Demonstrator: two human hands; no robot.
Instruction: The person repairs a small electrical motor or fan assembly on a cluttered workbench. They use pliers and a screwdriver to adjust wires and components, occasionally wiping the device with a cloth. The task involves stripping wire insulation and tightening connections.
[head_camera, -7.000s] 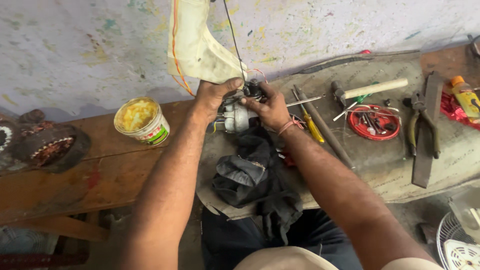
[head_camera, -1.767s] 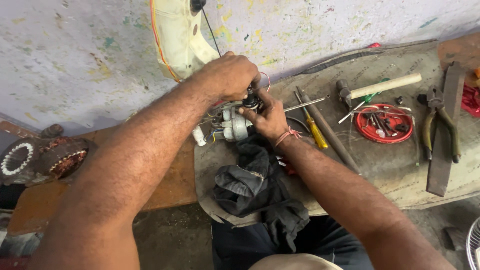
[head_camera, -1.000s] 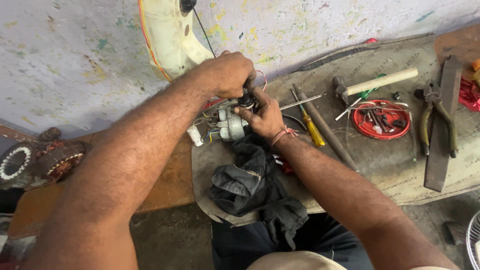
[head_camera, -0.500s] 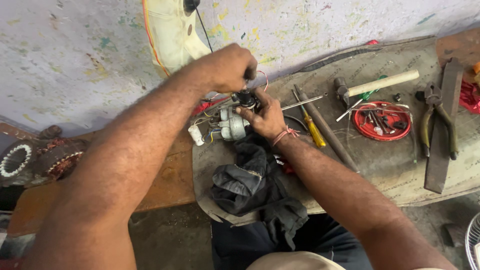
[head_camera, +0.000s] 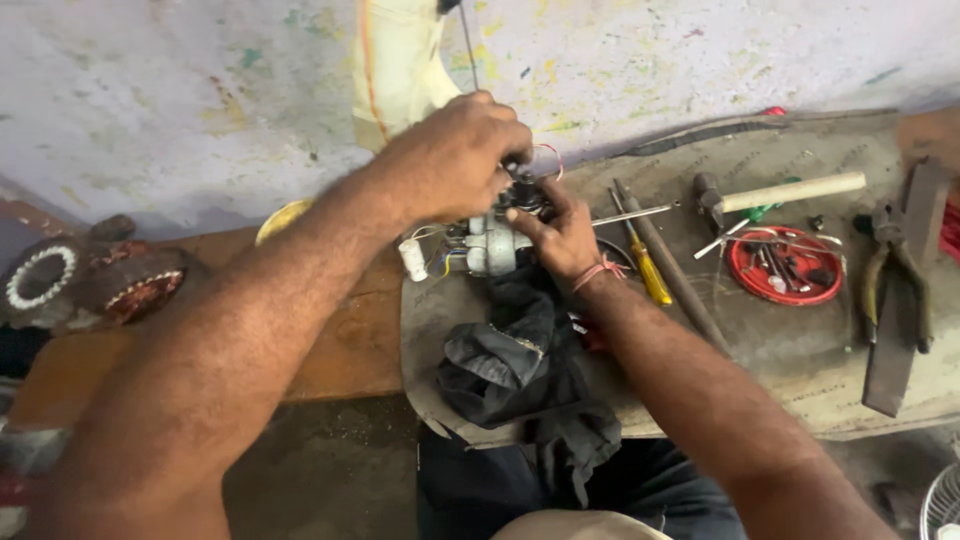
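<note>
Two hands are closed on a small grey motor (head_camera: 490, 248) near the back of the worktop (head_camera: 800, 350), by the wall: the left hand (head_camera: 455, 160) is clamped over its top, the right hand (head_camera: 560, 235) pinches its side, seemingly to steady it. A dark rag (head_camera: 510, 365) lies just below. A screwdriver (head_camera: 648, 270), hammer (head_camera: 780, 192), red lid (head_camera: 785, 265) and pliers (head_camera: 895, 275) crowd the right; bare worktop remains toward the front edge.

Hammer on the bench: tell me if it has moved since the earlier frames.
No. The hammer lies just above the red tray, as before; only the camera shifted.
</note>
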